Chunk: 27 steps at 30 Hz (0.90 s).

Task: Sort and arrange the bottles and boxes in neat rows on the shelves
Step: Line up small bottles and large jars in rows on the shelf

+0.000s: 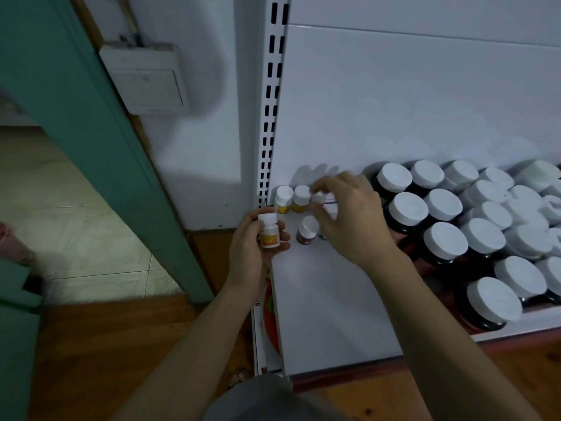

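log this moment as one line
left hand: holds orange-label bottle | right hand: over back-row small bottles, grip blurred | shelf: large white-lidded jars at right

on the shelf (328,299), in the back left corner: corner bottle (283,198), with second bottle (301,197) just right of it, side by side. in front of these, apart: lone bottle (307,230). just right of that, over the shelf: right hand (349,220). off the shelf's left edge, left hand (250,253) around held bottle (268,232). filling the shelf's right part, in rows: jars (443,238). left of the shelf: upright post (269,110); further left, wall box (145,77).
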Each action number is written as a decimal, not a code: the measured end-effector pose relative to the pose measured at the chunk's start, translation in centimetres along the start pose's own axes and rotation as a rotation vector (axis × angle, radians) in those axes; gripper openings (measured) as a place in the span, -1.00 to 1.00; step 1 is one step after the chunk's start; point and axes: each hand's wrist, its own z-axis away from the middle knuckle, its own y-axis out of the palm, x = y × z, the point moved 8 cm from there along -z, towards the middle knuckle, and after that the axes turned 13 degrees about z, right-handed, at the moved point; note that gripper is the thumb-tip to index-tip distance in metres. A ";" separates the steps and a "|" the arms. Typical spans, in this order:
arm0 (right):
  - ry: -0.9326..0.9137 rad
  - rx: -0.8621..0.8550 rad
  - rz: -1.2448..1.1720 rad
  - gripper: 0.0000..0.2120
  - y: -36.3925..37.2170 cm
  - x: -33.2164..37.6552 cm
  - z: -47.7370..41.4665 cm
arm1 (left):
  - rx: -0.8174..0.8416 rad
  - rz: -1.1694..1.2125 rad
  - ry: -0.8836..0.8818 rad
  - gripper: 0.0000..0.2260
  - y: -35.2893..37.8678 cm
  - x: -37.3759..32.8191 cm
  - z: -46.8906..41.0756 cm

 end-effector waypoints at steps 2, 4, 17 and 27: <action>-0.144 0.152 0.164 -0.70 0.6 1.5 1.2 | -0.024 0.036 0.016 -0.75 -0.4 0.1 0.2; -0.178 0.239 0.280 -0.64 1.6 1.5 1.4 | -0.041 0.044 0.033 -0.74 -0.6 0.2 0.5; -0.232 0.043 0.221 -0.65 3.2 2.6 -0.8 | -0.102 0.054 0.072 -0.72 -1.0 0.3 1.7; -0.025 -0.110 -0.102 -0.75 -1.3 -1.1 1.8 | 0.000 -0.166 0.157 -0.75 0.2 -0.5 1.3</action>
